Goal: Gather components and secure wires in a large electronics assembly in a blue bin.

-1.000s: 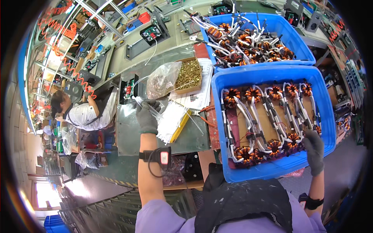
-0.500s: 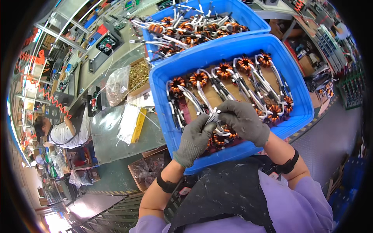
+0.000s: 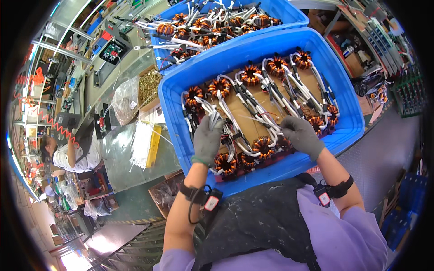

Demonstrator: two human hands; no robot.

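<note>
My gloved left hand is closed on a small bunch of pale cable ties, above the left part of a blue bin. My gloved right hand is pinched over the bin's right half, with a thin pale cable tie reaching left from its fingertips. Copper-wound ring coils with white and black leads stand in two rows inside. A far-row coil lies beyond my left hand; a near-row coil sits between my hands. Brown cardboard shows beneath the leads.
Behind stands a second blue bin, heaped with similar coils. On the bench to the left are white cable ties by a yellow box, a clear plastic bag and a tray of small brass-coloured parts. A co-worker is at far left.
My hands, together over the bin before, have moved apart. The left carries the bunch of cable ties to the left; the right has shifted right with one tie. The view has shifted slightly.
</note>
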